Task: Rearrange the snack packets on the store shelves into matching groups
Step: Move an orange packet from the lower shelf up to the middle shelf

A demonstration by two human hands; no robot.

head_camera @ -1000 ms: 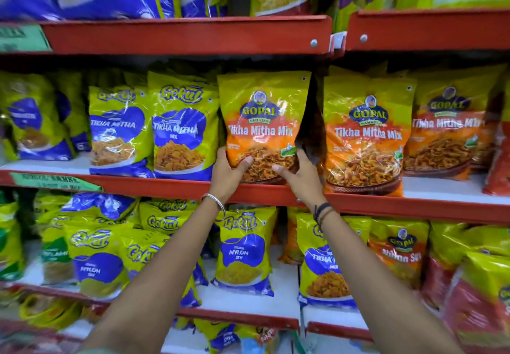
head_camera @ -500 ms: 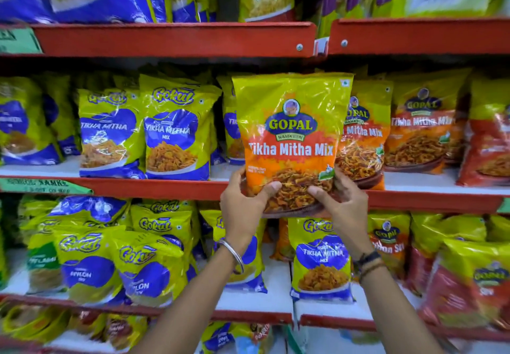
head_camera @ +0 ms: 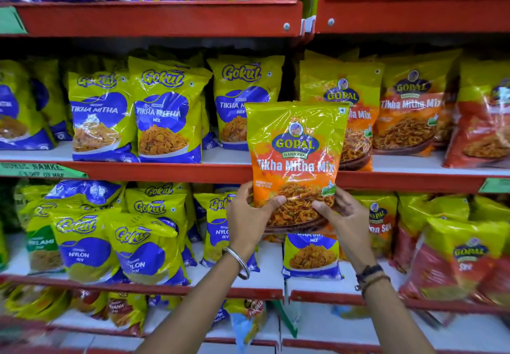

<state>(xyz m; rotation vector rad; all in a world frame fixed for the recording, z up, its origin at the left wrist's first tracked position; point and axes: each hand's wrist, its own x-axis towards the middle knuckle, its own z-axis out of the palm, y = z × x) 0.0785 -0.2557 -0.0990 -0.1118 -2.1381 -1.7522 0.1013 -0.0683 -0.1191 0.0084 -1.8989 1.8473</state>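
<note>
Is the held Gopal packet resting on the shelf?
No, both hands hold the Gopal packet by its bottom, out in front of the shelf edge.

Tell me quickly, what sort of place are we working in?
Most likely a grocery store snack aisle: red shelves stacked in tiers, rows of branded snack packets, and green price labels on the shelf edges.

1. Bright, even light from above; deep shadow under the upper shelf lip [head_camera: 154, 17].
2. Glare streaks the held packet [head_camera: 295, 158].
3. Far below the grip, corners blur; shelf edges bow.
</note>
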